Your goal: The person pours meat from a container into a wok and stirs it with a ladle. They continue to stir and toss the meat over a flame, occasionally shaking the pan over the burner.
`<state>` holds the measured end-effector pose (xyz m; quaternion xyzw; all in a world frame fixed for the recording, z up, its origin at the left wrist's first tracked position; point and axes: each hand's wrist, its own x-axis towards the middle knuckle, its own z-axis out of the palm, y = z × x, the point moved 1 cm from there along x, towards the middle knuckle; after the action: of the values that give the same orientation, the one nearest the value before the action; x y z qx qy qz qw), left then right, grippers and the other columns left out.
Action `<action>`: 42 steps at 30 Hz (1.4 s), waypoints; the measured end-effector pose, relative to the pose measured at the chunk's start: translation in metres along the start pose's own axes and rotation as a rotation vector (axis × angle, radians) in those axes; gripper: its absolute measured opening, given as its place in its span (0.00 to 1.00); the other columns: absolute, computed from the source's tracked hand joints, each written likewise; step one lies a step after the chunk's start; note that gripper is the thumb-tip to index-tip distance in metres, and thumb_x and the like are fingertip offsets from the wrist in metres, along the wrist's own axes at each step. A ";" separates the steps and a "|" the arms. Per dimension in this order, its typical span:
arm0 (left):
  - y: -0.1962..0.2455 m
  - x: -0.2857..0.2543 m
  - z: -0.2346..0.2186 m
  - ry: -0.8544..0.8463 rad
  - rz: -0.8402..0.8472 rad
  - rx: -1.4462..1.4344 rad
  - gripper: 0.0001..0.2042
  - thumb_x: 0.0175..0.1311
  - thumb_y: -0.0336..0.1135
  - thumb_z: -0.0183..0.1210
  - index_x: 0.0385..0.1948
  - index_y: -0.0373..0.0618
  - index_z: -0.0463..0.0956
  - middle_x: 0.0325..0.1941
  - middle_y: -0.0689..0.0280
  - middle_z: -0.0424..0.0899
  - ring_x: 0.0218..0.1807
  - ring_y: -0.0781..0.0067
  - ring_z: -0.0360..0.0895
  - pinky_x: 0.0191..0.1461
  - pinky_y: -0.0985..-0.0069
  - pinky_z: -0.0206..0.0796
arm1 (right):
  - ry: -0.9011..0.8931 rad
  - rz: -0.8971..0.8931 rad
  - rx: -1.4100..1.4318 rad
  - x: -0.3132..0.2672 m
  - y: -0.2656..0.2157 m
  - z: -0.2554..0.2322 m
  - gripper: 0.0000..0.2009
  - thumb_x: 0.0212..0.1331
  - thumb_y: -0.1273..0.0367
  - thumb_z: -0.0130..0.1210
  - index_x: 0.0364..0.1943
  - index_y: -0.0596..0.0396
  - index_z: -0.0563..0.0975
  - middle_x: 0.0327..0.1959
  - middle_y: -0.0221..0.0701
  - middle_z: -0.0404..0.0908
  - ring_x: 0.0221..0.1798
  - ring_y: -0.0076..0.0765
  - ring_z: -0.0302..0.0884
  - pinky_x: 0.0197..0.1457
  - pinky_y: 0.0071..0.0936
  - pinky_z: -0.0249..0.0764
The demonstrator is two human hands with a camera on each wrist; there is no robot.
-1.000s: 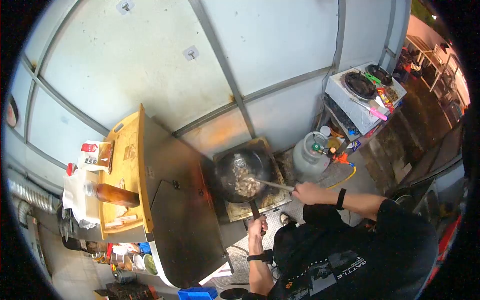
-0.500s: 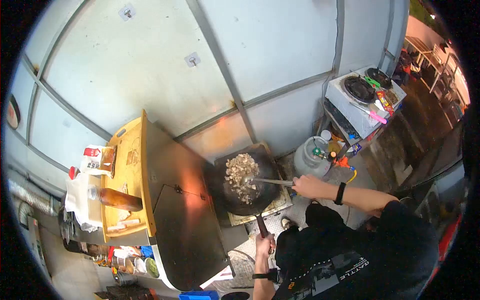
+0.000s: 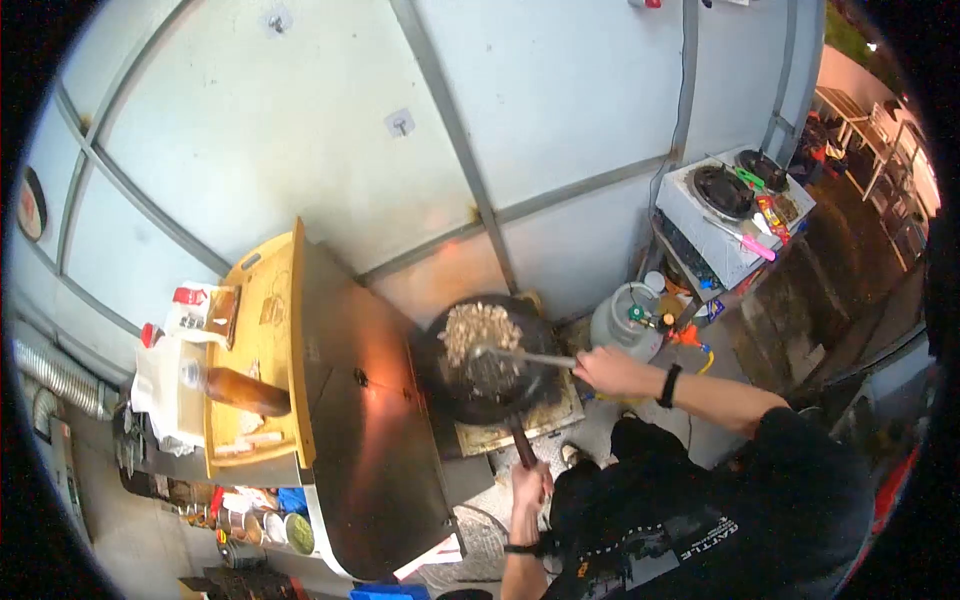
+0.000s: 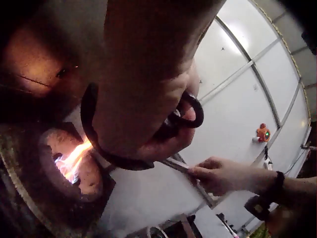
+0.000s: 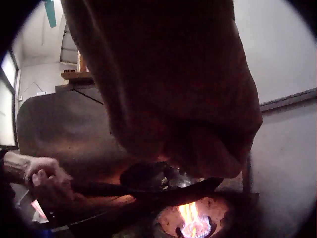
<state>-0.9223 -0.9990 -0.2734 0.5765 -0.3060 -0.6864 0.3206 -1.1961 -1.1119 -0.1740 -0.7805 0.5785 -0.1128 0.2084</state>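
A dark wok (image 3: 520, 390) with pale chopped food (image 3: 478, 330) in it is over the burner; in the left wrist view, flame (image 4: 74, 162) rises from the burner ring. The left hand (image 3: 531, 486) grips the wok's handle (image 3: 521, 443), below the wok in the head view. Held in the right hand (image 3: 612, 371) is a long metal ladle (image 3: 535, 357), its bowl end among the food. From the right wrist, the wok (image 5: 148, 193) appears raised over the flame (image 5: 194, 222), with the left hand (image 5: 49, 177) on its handle; the right hand's fingertips are in shadow.
Left of the wok stand a dark metal panel (image 3: 365, 480) and a wooden tray (image 3: 250, 360) with a brown bottle (image 3: 248, 391). A gas cylinder (image 3: 622, 325) stands at the right, near a two-burner stove (image 3: 715, 225). A pale wall (image 3: 570, 100) rises behind.
Compared with a second ago, the wok has been tossed and shifted, and the food has moved to its far side. The ladle's bowl has moved up, and both hands keep their grips.
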 end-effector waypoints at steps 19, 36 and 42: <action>-0.077 0.142 -0.025 -0.032 -0.164 -0.118 0.13 0.64 0.38 0.59 0.33 0.36 0.70 0.20 0.64 0.74 0.20 0.69 0.75 0.22 0.74 0.70 | -0.236 0.230 0.348 0.056 0.030 0.166 0.14 0.57 0.64 0.54 0.25 0.64 0.80 0.21 0.50 0.80 0.28 0.56 0.81 0.34 0.51 0.77; -0.134 0.005 -0.128 0.279 -0.141 -0.252 0.20 0.72 0.42 0.50 0.56 0.35 0.68 0.44 0.48 0.83 0.38 0.53 0.85 0.39 0.65 0.80 | -0.348 0.258 0.316 0.063 0.010 0.129 0.23 0.69 0.61 0.45 0.23 0.69 0.77 0.19 0.53 0.78 0.25 0.56 0.80 0.33 0.50 0.76; -0.128 -0.005 -0.137 0.371 -0.136 -0.245 0.20 0.73 0.43 0.47 0.56 0.36 0.69 0.45 0.48 0.83 0.39 0.54 0.84 0.38 0.68 0.79 | -0.213 0.022 0.072 0.009 -0.005 0.100 0.15 0.62 0.65 0.52 0.28 0.67 0.79 0.28 0.54 0.81 0.32 0.62 0.81 0.36 0.52 0.77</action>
<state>-0.7971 -0.9244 -0.3917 0.6689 -0.1167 -0.6207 0.3920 -1.1477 -1.0995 -0.2609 -0.7736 0.5572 -0.0475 0.2979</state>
